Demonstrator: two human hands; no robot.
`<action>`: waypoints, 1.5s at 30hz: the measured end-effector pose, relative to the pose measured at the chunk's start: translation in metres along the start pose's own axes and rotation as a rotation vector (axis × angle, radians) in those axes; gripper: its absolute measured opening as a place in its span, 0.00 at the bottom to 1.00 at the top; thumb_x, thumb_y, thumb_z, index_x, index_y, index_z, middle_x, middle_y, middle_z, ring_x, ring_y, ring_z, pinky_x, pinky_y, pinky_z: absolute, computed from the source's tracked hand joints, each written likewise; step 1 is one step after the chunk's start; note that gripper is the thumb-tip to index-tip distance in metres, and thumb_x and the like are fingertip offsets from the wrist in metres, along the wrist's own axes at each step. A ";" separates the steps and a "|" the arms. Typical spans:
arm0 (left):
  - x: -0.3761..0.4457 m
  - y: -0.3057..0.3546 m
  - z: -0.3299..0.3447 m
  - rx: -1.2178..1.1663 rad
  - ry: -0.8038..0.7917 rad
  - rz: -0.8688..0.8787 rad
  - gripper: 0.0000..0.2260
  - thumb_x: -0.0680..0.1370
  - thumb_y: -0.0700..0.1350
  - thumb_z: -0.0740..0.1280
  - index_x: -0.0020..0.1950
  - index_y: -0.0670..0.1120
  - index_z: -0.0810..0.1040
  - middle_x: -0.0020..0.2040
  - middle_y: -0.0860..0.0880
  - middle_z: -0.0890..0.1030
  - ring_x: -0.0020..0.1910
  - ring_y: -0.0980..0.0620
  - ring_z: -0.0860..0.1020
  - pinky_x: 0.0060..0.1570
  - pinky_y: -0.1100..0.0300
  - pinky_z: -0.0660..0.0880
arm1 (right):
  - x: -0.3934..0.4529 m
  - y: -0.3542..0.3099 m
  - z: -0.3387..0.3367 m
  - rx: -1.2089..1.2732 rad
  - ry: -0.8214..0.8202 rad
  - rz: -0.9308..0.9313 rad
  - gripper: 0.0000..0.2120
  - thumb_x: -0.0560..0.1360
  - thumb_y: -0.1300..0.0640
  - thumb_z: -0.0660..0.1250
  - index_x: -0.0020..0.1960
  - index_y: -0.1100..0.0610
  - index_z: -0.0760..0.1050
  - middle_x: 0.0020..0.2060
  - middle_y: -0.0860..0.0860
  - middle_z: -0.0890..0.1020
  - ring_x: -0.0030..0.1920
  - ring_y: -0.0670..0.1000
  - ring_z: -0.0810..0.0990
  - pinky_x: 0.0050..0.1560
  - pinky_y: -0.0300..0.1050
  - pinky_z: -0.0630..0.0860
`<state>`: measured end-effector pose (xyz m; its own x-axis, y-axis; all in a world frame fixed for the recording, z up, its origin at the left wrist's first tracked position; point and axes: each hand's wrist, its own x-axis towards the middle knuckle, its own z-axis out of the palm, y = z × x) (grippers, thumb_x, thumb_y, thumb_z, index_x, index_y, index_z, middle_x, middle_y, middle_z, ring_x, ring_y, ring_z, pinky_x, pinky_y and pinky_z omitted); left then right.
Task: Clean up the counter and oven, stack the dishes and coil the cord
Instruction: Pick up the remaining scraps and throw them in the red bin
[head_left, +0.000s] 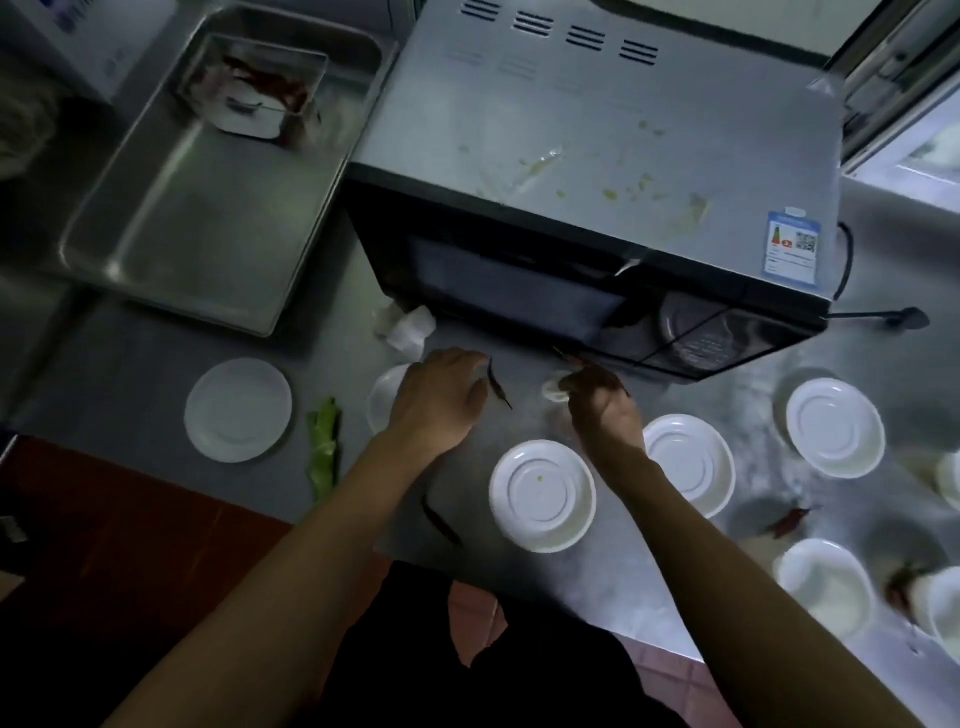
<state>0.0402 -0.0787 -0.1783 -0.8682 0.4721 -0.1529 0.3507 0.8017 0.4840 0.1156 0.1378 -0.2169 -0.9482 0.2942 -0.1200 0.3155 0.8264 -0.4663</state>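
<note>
I see my left hand (441, 402) pinching a dried chili (497, 385) near the microwave (597, 208). My right hand (602, 405) grips chilies and a pale scrap.

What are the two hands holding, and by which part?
The left hand pinches a dried chili at its upper end. The right hand grips chilies and pale scraps; exactly where cannot be told.

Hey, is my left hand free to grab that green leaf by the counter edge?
Probably yes. The left hand pinches only a thin dried chili; the green leaf lies uncovered on the counter to its left, nothing between.
</note>
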 end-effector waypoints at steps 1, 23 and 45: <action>0.004 -0.010 -0.002 0.009 0.021 0.013 0.11 0.79 0.47 0.64 0.60 0.48 0.78 0.57 0.47 0.80 0.56 0.44 0.77 0.53 0.49 0.74 | 0.002 -0.008 0.001 0.004 0.015 -0.018 0.12 0.74 0.63 0.65 0.54 0.58 0.83 0.57 0.58 0.82 0.57 0.60 0.80 0.56 0.50 0.76; 0.062 -0.105 -0.011 0.259 0.033 -0.042 0.16 0.76 0.43 0.58 0.60 0.59 0.73 0.55 0.50 0.78 0.51 0.45 0.74 0.43 0.52 0.69 | 0.038 -0.118 0.055 0.104 0.096 -0.115 0.11 0.75 0.65 0.66 0.53 0.57 0.83 0.49 0.56 0.83 0.49 0.59 0.82 0.47 0.50 0.79; 0.052 -0.077 -0.023 -0.178 0.167 0.263 0.11 0.74 0.36 0.66 0.52 0.44 0.83 0.48 0.47 0.81 0.48 0.45 0.77 0.46 0.56 0.71 | 0.001 -0.105 0.028 0.127 0.287 0.018 0.11 0.72 0.61 0.64 0.49 0.61 0.83 0.45 0.58 0.84 0.43 0.59 0.82 0.42 0.49 0.79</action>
<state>-0.0403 -0.1244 -0.2038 -0.8070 0.5755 0.1325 0.5157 0.5773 0.6330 0.0802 0.0376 -0.1923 -0.8875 0.4464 0.1144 0.3077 0.7588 -0.5740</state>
